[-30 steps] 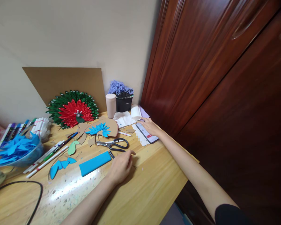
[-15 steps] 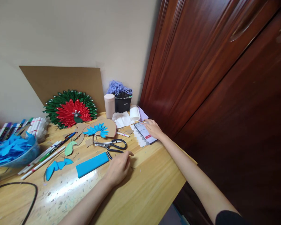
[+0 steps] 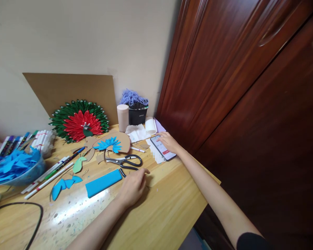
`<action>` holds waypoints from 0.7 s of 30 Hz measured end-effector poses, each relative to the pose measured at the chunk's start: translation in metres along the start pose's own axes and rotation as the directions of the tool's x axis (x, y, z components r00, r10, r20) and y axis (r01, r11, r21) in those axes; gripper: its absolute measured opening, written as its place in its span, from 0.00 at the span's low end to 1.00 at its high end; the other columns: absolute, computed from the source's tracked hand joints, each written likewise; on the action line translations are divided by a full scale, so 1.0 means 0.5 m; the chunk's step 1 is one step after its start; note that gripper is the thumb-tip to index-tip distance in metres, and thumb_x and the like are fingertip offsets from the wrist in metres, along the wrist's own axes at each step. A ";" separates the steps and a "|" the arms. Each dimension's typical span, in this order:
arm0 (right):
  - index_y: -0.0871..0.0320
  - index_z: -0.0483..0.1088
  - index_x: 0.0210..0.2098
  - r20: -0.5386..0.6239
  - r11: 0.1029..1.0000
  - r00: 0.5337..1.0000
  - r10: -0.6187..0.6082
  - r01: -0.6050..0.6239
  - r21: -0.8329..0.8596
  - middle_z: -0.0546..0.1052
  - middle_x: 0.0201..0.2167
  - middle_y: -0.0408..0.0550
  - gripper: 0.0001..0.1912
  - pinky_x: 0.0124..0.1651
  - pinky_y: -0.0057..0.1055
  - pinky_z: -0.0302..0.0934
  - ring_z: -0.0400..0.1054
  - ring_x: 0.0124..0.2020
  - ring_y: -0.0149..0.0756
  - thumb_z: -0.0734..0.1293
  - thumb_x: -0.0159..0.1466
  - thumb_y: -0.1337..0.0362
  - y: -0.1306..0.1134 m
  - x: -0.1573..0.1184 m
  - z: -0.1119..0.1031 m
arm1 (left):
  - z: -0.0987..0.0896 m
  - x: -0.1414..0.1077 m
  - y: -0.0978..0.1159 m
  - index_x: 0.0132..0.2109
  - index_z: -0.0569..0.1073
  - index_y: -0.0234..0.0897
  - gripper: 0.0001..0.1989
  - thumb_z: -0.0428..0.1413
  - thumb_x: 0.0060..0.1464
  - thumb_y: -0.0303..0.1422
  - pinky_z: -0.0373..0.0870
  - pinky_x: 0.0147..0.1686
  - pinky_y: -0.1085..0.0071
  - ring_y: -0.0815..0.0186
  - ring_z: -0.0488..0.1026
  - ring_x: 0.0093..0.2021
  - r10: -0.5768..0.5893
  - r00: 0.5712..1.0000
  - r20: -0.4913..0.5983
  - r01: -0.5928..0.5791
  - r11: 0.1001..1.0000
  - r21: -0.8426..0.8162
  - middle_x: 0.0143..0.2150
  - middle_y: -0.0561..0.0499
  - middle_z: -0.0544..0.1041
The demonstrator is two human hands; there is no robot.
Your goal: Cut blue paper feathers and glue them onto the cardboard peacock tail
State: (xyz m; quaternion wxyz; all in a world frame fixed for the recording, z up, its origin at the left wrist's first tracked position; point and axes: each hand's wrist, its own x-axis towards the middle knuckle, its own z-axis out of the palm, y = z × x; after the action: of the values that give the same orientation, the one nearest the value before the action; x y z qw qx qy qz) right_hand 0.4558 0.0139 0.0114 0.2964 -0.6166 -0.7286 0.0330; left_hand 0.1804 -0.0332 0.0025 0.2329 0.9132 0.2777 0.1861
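Your right hand (image 3: 169,142) extends over phone (image 3: 161,148), loosely spread, gripping nothing; left hand (image 3: 133,185) half-curled, left of phone, any hold hidden.

Right fingers (image 3: 163,135) over lit phone (image 3: 162,148)

Short black right sleeve (image 3: 253,241), bare forearms (image 3: 211,185), bare fingers (image 3: 144,172)

Phone (image 3: 162,147) right of scissors (image 3: 123,161), strip (image 3: 103,184) before scissors, bowl (image 3: 33,173) left of pens (image 3: 56,169)
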 end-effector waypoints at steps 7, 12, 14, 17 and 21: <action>0.56 0.66 0.39 -0.274 0.936 0.916 0.295 -0.218 0.277 0.75 0.38 0.47 0.14 0.44 0.34 0.60 0.68 0.41 0.38 0.52 0.65 0.58 -0.023 -0.140 -0.044 | 0.000 -0.001 -0.001 0.43 0.63 0.40 0.11 0.38 0.58 0.31 0.63 0.35 0.68 0.63 0.71 0.36 -0.004 1.000 0.007 0.004 1.000 0.016 0.35 0.49 0.74; 0.56 0.65 0.35 -0.326 0.919 0.886 0.331 -0.224 0.324 0.76 0.31 0.47 0.13 0.44 0.34 0.60 0.69 0.41 0.39 0.52 0.65 0.60 -0.042 -0.208 -0.030 | 0.000 0.000 -0.004 0.44 0.62 0.39 0.11 0.39 0.58 0.30 0.63 0.37 0.67 0.62 0.71 0.38 0.017 1.000 0.010 -0.017 1.000 0.013 0.38 0.49 0.74; 0.55 0.66 0.31 -0.357 0.941 0.888 0.290 -0.197 0.274 0.76 0.31 0.48 0.15 0.45 0.35 0.60 0.68 0.43 0.39 0.52 0.65 0.61 -0.046 -0.212 -0.028 | 0.001 0.000 -0.004 0.44 0.62 0.39 0.11 0.39 0.58 0.30 0.63 0.36 0.67 0.62 0.71 0.37 0.021 1.000 0.005 -0.021 1.000 0.024 0.38 0.49 0.74; 0.55 0.68 0.31 -0.359 0.963 0.902 0.239 -0.173 0.207 0.76 0.32 0.48 0.16 0.47 0.36 0.59 0.67 0.44 0.39 0.51 0.65 0.62 -0.048 -0.207 -0.028 | 0.003 -0.001 -0.005 0.45 0.62 0.39 0.11 0.38 0.58 0.30 0.64 0.36 0.67 0.62 0.71 0.37 0.020 1.000 -0.002 -0.020 0.999 0.037 0.37 0.49 0.74; 0.56 0.69 0.32 -0.301 0.969 0.929 0.215 -0.164 0.188 0.76 0.33 0.49 0.18 0.47 0.36 0.59 0.67 0.44 0.39 0.50 0.65 0.62 -0.050 -0.204 -0.026 | 0.005 -0.002 -0.006 0.45 0.63 0.39 0.12 0.38 0.58 0.30 0.64 0.36 0.67 0.62 0.71 0.37 0.025 1.000 -0.011 -0.024 0.999 0.045 0.37 0.49 0.74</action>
State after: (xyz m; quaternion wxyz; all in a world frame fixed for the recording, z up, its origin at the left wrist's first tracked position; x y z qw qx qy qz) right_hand 0.4465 -0.0896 -0.0076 0.4540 -0.6558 -0.6029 0.0194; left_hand 0.1793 -0.0323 -0.0012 0.2085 0.9205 0.2718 0.1881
